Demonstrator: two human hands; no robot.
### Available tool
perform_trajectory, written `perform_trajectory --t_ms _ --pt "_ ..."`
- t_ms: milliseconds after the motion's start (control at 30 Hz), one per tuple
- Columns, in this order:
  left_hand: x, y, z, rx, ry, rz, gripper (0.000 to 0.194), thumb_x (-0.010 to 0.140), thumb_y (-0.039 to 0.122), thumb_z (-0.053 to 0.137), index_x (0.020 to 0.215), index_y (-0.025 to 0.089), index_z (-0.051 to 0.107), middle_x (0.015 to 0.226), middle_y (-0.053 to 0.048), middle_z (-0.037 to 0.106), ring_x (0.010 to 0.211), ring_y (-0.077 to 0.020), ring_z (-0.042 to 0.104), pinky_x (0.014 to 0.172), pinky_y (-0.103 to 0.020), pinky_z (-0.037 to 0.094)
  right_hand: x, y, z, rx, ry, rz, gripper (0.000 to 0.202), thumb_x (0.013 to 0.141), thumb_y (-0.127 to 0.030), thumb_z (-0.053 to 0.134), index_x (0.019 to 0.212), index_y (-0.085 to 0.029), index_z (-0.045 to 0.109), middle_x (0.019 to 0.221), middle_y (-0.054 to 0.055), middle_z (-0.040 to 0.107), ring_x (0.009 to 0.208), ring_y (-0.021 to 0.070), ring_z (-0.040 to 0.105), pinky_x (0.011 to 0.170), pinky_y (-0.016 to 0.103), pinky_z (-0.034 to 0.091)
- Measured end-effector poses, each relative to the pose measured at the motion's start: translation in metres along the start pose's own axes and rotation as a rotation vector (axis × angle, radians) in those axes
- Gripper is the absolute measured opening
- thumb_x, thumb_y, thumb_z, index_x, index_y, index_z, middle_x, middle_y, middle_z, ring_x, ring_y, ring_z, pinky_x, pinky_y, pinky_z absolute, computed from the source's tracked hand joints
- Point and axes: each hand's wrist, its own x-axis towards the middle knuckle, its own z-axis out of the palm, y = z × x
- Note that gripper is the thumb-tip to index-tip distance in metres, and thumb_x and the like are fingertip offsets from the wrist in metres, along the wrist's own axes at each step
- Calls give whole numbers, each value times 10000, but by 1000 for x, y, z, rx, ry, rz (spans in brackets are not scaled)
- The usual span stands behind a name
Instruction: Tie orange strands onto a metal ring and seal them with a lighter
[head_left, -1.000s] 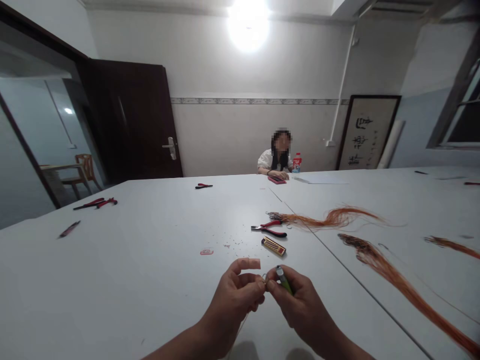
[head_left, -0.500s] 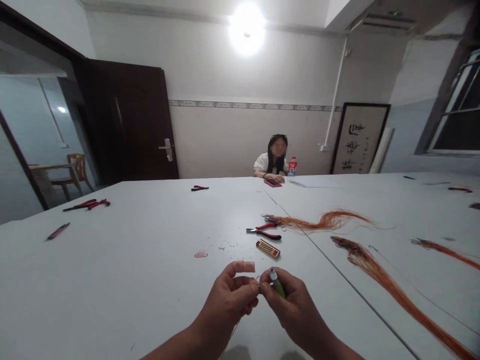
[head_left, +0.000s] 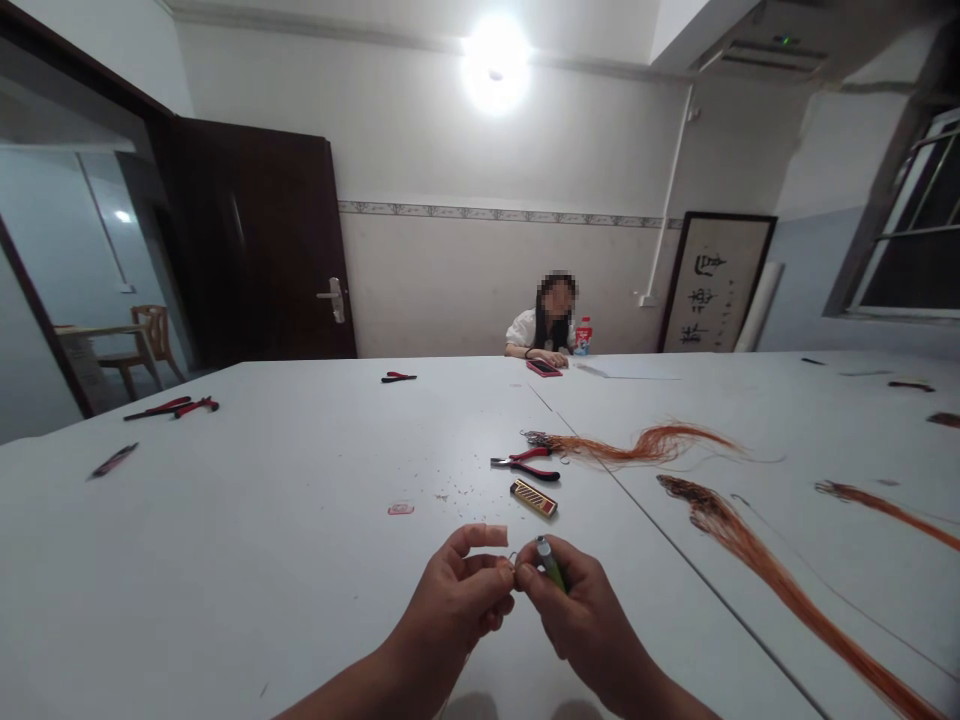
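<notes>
My left hand (head_left: 469, 592) is closed, its thumb and fingertips pinching a small curved fish hook (head_left: 513, 557). A bandage-like wrap covers its outstretched index finger. A green lighter (head_left: 550, 566) with a metal top is held upright in my right hand (head_left: 574, 605). The right thumb and fingertip meet the left fingertips at the hook, so what they pinch there is mostly hidden. Just beyond the hands lies a gold patterned case (head_left: 534, 498), and behind it red-and-black pliers (head_left: 529, 464).
Bundles of orange line with hooks at their ends (head_left: 637, 445) (head_left: 780, 580) lie to the right. More pliers (head_left: 172, 407) rest at the far left. Small scraps (head_left: 454, 493) and a red-edged tag (head_left: 400, 508) are on the white table. A person (head_left: 551, 320) sits opposite, beside a phone (head_left: 544, 369) and bottle (head_left: 583, 337).
Both hands stay together in nearly the same pose, still around the hook. The view has shifted very slightly; nothing has been taken hold of or let go.
</notes>
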Motion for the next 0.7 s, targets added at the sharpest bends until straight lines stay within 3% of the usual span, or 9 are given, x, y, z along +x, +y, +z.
perform_trajectory --t_ms 333,533,700 --pt "0 7 -1 68 1 49 263 692 159 670 915 196 537 653 36 546 534 -70 450 519 -224 287 -1 -8 -6 4 103 12 204 787 -364 569 751 -167 537 490 -78 366 393 60 297 361 191 249" --pt "-1 8 0 90 -21 68 231 709 161 661 892 192 524 652 27 555 536 -70 420 521 -229 279 -5 -16 -5 57 50 20 221 762 -375 587 801 -158 580 457 -89 337 365 59 277 338 197 219" --pt "-1 7 1 106 -36 70 240 702 146 659 899 189 529 605 44 523 538 -75 422 514 -232 275 -6 -16 -4 23 81 -2 216 771 -384 584 762 -169 565 446 -85 356 365 60 281 338 196 228"
